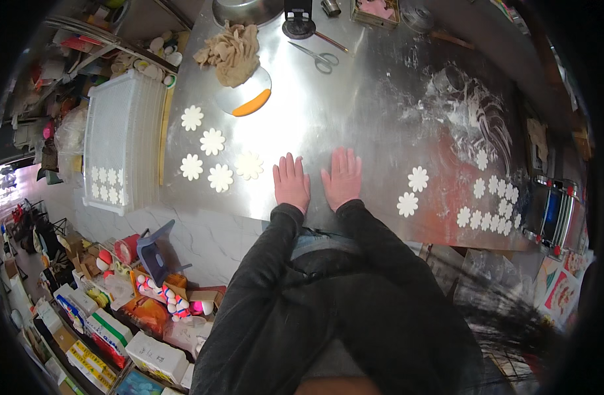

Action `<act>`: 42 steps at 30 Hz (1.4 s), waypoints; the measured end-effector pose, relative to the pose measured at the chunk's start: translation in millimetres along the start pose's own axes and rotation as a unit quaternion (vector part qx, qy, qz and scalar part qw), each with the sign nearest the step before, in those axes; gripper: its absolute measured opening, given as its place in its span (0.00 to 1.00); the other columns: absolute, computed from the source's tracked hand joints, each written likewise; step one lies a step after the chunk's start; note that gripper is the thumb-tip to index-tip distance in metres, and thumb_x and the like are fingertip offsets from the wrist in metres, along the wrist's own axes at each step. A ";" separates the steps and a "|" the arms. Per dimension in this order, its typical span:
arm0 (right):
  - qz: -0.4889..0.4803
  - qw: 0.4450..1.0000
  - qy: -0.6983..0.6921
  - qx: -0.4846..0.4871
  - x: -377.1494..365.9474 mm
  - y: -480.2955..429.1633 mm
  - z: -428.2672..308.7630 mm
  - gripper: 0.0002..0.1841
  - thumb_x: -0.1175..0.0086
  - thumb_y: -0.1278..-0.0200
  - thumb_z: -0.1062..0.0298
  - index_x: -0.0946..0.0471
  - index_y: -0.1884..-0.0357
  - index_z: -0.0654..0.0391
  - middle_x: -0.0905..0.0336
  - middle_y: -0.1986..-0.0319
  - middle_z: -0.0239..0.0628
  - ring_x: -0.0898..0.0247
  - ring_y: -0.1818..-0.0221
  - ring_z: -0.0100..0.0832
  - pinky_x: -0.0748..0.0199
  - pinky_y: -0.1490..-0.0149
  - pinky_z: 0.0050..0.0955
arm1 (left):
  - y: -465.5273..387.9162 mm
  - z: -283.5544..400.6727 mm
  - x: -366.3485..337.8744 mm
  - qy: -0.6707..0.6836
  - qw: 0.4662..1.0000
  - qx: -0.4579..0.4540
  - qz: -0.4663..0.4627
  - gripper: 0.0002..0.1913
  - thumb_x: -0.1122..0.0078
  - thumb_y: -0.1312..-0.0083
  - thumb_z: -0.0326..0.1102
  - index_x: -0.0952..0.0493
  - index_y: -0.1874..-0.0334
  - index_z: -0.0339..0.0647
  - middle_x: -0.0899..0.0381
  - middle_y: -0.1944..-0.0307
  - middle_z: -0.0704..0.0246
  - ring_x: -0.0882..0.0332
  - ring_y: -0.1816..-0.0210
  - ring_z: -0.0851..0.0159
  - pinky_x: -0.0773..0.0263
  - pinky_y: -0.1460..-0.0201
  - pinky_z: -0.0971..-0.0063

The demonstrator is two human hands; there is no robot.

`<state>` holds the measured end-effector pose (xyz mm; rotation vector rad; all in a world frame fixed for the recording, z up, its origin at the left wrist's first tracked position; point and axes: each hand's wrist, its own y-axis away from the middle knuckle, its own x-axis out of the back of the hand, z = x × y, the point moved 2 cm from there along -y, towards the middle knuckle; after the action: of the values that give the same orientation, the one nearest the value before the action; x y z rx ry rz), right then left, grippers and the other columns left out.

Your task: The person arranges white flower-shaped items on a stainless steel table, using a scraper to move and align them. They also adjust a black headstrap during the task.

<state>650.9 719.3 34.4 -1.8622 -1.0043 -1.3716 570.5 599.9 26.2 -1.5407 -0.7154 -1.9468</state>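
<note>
Both palms lie flat on the metal tabletop (302, 123) near its front edge. My left hand (291, 182) rests palm down, fingers a little apart, holding nothing; just left of it is a white flower-shaped cutout (249, 165), with several more farther left. My right hand (342, 177) lies beside it, also palm down and holding nothing. To its right are two white flower cutouts (418, 178), and more small ones (479, 187) sit in a group near the right end. A round scraper with an orange grip (251, 102) lies beyond my left hand, partly under a crumpled tan cloth (233, 52).
Grey-handled scissors (323, 63) and a black stand (298, 22) are at the back. White powder surrounds a metal cup (447, 79) at the right. Stacked white mesh trays (114, 133) hold flower cutouts at the left. A roller machine (551, 215) stands at the right edge.
</note>
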 end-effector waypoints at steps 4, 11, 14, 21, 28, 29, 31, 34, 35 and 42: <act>-0.017 0.999 0.048 0.011 -5.4 -17.8 -4.5 0.33 0.55 0.33 0.52 0.42 0.31 0.60 0.44 0.31 0.44 0.53 0.29 0.46 0.57 0.28 0.49 | -18.0 -3.5 5.7 -0.029 0.998 0.061 0.012 0.28 0.59 0.30 0.44 0.40 0.31 0.37 0.46 0.29 0.51 0.53 0.27 0.47 0.62 0.26 0.52; -0.053 0.997 0.048 0.000 -25.3 -23.6 1.4 0.36 0.56 0.33 0.48 0.44 0.30 0.59 0.46 0.31 0.44 0.57 0.27 0.45 0.61 0.27 0.48 | -28.3 -3.3 4.1 -0.021 0.995 0.096 -0.026 0.29 0.59 0.30 0.47 0.42 0.30 0.37 0.50 0.28 0.50 0.56 0.26 0.46 0.64 0.25 0.52; -0.077 0.993 0.003 0.085 -8.2 -35.3 -1.7 0.39 0.59 0.34 0.41 0.46 0.28 0.58 0.50 0.29 0.45 0.61 0.26 0.46 0.65 0.26 0.48 | -43.6 -6.8 4.9 -0.039 0.998 0.044 0.005 0.30 0.60 0.30 0.50 0.43 0.29 0.41 0.50 0.28 0.50 0.56 0.26 0.48 0.64 0.25 0.52; -0.161 0.981 0.012 0.109 12.2 -35.4 -1.4 0.41 0.62 0.34 0.37 0.47 0.28 0.58 0.54 0.28 0.46 0.66 0.25 0.46 0.68 0.25 0.47 | -44.8 -6.4 1.6 -0.073 0.996 0.043 -0.021 0.31 0.62 0.29 0.51 0.44 0.28 0.40 0.50 0.28 0.50 0.57 0.26 0.48 0.65 0.25 0.52; -0.185 0.969 0.045 0.160 11.6 -11.9 6.0 0.39 0.65 0.32 0.37 0.49 0.27 0.54 0.54 0.27 0.43 0.68 0.24 0.43 0.73 0.24 0.44 | -24.2 6.2 4.1 -0.063 0.994 0.009 -0.084 0.32 0.64 0.29 0.53 0.45 0.27 0.43 0.52 0.27 0.52 0.58 0.25 0.50 0.67 0.25 0.52; -0.185 0.969 0.048 0.155 12.7 -13.7 5.7 0.39 0.65 0.32 0.38 0.48 0.27 0.54 0.54 0.27 0.43 0.67 0.24 0.43 0.72 0.25 0.44 | -28.5 5.9 4.4 -0.070 0.994 0.013 -0.081 0.32 0.64 0.29 0.53 0.46 0.27 0.43 0.52 0.26 0.53 0.58 0.25 0.50 0.67 0.25 0.52; -0.174 0.971 0.048 0.154 19.1 -24.8 -0.3 0.38 0.65 0.31 0.39 0.48 0.27 0.54 0.54 0.27 0.43 0.66 0.24 0.42 0.70 0.25 0.44 | -23.6 2.4 4.6 -0.082 0.995 0.013 -0.063 0.32 0.62 0.30 0.53 0.45 0.28 0.42 0.51 0.27 0.53 0.57 0.25 0.50 0.66 0.25 0.51; -0.167 0.967 0.028 0.191 13.8 -1.9 0.6 0.35 0.61 0.32 0.42 0.45 0.29 0.54 0.50 0.29 0.43 0.60 0.26 0.42 0.63 0.26 0.45 | -12.6 4.5 -3.0 -0.075 0.996 -0.003 -0.053 0.32 0.59 0.31 0.52 0.42 0.29 0.42 0.49 0.28 0.53 0.55 0.26 0.49 0.65 0.26 0.48; -0.161 0.963 0.031 0.213 8.5 1.3 0.1 0.35 0.60 0.33 0.43 0.44 0.29 0.54 0.49 0.29 0.43 0.59 0.26 0.43 0.61 0.26 0.45 | -8.7 4.6 -3.3 -0.074 0.996 -0.021 -0.048 0.31 0.59 0.31 0.52 0.42 0.29 0.45 0.48 0.28 0.54 0.55 0.26 0.50 0.65 0.26 0.46; -0.135 0.956 0.067 0.252 -13.7 17.3 1.5 0.35 0.51 0.38 0.47 0.40 0.32 0.54 0.46 0.31 0.43 0.54 0.28 0.44 0.59 0.27 0.50 | 8.5 4.3 -1.0 -0.046 0.998 -0.024 -0.031 0.29 0.56 0.32 0.51 0.38 0.32 0.46 0.45 0.29 0.57 0.49 0.29 0.50 0.58 0.30 0.41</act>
<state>663.9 708.4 20.2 -1.2735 -1.4193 -1.2204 579.6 597.0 26.7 -1.6644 -0.7692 -1.9617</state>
